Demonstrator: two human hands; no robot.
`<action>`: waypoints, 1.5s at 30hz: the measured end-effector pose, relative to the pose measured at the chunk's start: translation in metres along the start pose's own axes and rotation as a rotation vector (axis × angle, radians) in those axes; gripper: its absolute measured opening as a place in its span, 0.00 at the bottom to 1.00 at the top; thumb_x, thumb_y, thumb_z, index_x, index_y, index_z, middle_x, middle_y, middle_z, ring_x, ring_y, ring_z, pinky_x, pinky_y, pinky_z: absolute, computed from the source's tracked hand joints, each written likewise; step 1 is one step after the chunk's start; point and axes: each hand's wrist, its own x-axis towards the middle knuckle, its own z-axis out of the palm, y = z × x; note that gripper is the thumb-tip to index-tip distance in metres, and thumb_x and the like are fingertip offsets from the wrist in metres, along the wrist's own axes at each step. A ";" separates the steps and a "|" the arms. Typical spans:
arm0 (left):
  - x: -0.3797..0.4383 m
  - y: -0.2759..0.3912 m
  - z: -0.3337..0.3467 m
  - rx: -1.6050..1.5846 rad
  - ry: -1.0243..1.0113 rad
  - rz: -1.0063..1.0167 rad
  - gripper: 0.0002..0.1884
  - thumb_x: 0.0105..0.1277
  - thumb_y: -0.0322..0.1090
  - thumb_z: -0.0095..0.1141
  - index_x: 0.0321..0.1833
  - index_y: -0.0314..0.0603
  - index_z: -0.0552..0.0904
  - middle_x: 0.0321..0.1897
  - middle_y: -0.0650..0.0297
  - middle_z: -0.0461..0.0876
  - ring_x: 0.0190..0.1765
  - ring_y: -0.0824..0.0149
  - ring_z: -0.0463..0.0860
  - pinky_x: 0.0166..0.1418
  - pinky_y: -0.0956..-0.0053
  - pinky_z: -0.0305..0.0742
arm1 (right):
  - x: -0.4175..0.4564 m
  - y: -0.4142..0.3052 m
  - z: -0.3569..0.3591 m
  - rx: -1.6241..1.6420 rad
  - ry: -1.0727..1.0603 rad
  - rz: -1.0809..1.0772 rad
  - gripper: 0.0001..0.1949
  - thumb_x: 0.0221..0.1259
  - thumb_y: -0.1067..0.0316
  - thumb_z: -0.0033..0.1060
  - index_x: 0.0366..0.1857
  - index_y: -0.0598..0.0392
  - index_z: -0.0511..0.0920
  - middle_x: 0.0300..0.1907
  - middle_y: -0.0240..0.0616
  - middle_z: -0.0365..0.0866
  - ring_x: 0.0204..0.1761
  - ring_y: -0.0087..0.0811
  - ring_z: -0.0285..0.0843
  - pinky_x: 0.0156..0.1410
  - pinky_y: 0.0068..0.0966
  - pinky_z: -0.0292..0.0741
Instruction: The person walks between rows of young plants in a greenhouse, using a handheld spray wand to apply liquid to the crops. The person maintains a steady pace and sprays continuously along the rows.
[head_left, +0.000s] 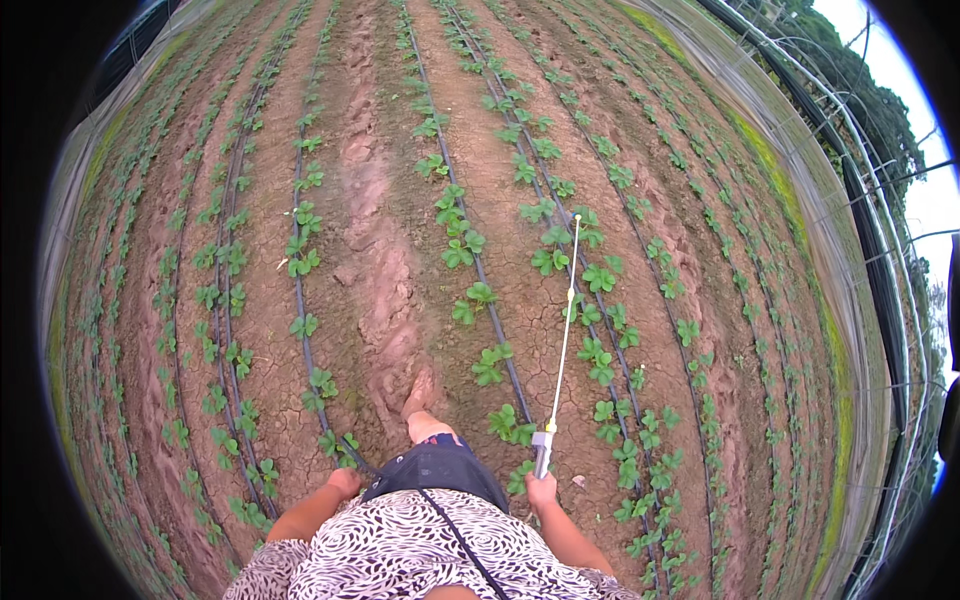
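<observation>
In the head view my right hand (541, 491) is closed around the grey handle (542, 450) of a sprayer wand. Its thin pale lance (565, 330) points forward, with the nozzle (577, 217) over a row of young strawberry plants (600, 277). Fine mist seems to hang over the soil ahead. My left hand (346, 481) is at my left hip, fingers curled, beside a dark hose or lever (360, 461) that runs towards my waist; whether it grips this is not clear. A dark strap (465, 544) crosses my patterned shirt.
Long rows of low plants run along black drip lines (487, 307) on cracked soil. A muddy furrow (382, 277) lies ahead, with my bare foot (422, 390) in it. A metal-framed structure (877, 180) with dark netting stands along the right side.
</observation>
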 end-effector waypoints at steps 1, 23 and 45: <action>0.006 0.000 -0.005 0.011 0.013 0.020 0.18 0.57 0.44 0.46 0.37 0.36 0.82 0.37 0.44 0.80 0.44 0.47 0.79 0.49 0.59 0.73 | 0.003 -0.030 0.009 0.147 0.002 0.044 0.08 0.52 0.64 0.58 0.31 0.57 0.75 0.20 0.32 0.74 0.19 0.22 0.69 0.24 0.25 0.68; 0.140 0.004 -0.109 0.430 -0.088 0.246 0.15 0.59 0.40 0.44 0.32 0.38 0.82 0.36 0.47 0.81 0.42 0.48 0.80 0.44 0.61 0.75 | 0.174 -0.274 0.038 0.969 -0.170 0.245 0.07 0.59 0.68 0.49 0.25 0.46 0.65 0.15 0.23 0.59 0.12 0.17 0.51 0.15 0.17 0.46; 0.242 0.104 -0.270 -0.120 0.108 0.073 0.16 0.57 0.43 0.47 0.35 0.37 0.82 0.36 0.45 0.81 0.44 0.48 0.80 0.50 0.61 0.74 | 0.090 -0.249 0.051 0.036 -0.146 0.181 0.07 0.52 0.65 0.57 0.25 0.54 0.71 0.16 0.31 0.70 0.12 0.22 0.63 0.14 0.23 0.59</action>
